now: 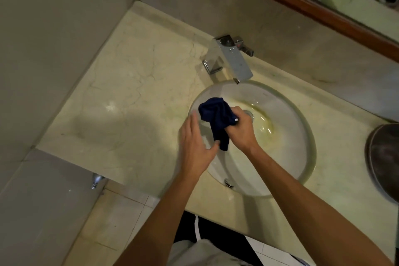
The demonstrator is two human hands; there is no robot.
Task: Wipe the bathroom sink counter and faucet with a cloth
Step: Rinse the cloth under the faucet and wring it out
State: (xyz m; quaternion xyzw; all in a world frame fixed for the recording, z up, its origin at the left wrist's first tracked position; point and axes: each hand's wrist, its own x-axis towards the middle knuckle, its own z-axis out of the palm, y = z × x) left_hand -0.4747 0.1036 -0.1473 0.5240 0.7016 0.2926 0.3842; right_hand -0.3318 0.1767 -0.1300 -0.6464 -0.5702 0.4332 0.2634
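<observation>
A dark blue cloth (217, 117) is bunched over the left part of the white round sink basin (287, 157). My right hand (240, 130) is closed around the cloth's middle. My left hand (195, 142) is beside it with fingers spread, and its thumb touches the cloth's hanging lower end. The chrome square faucet (232, 57) stands behind the basin on the cream marble counter (133, 93), apart from both hands.
A wall corner bounds the counter at the left and back. A wood-framed mirror (313, 4) runs along the upper right. A dark round object (383, 160) sits at the right edge of the counter. A chrome valve (96, 180) sticks out below the counter's left end.
</observation>
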